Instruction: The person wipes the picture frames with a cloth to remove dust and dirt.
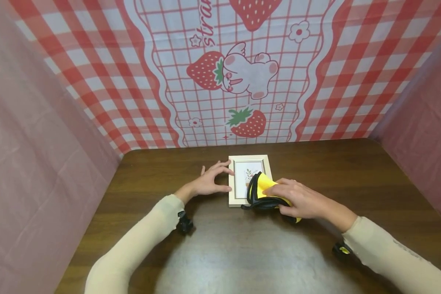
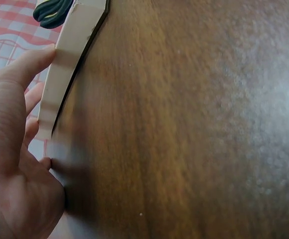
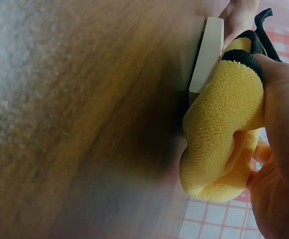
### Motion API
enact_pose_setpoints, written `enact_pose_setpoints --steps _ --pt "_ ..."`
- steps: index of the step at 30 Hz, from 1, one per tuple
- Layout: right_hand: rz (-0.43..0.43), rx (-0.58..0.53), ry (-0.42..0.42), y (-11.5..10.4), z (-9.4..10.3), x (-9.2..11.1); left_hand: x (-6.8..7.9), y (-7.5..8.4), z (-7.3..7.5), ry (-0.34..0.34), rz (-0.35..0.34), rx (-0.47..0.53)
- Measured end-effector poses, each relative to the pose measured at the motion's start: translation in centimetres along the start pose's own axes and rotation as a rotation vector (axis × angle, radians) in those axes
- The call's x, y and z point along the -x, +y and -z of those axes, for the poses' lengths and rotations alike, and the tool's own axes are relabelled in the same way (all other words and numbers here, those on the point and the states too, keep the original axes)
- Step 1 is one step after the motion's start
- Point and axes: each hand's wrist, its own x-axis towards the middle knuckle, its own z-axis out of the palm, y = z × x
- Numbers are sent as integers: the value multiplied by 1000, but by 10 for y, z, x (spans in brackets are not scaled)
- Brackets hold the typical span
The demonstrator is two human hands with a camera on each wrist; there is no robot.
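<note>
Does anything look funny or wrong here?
Yes: on the checked backdrop behind the table, the cartoon animal and the lettering lie sideways, though you'd expect them upright. Nothing looks spilled.

light: bright, diffuse, seemingly from above
glare: broad whitish sheen on the dark brown wooden tabletop, near side; pale patch at right of left wrist view, left of right wrist view
shadows: soft, beneath the cream fabric sleeves and beside the bare left hand; darkest near the folded yellow terry cloth with black edging
print: readable on the red-and-white checked fabric backdrop
focus: right wrist view's wood grain smeared, cloth pile crisper
edges: wide-angle stretch, head view
</note>
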Motion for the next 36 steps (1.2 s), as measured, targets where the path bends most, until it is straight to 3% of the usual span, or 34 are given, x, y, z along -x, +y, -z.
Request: enact_pose_setpoints --steps 12,20,24,30,36 --pt "-37 -20 -30 -1 1 1 2 2 0 -3 2 5" --pt "-67 -56 -73 -2 0 -1 -5 -22 -10 67 -87 1" --pt "-67 -52 -75 -2 -1 -1 -9 -36 -17 69 -119 -38" --pt "-56 -38 -64 -1 0 -1 -3 -39 -23 54 -137 -88" --pt "-61 -47 -73 0 -1 -2 2 -37 -26 70 -137 -44"
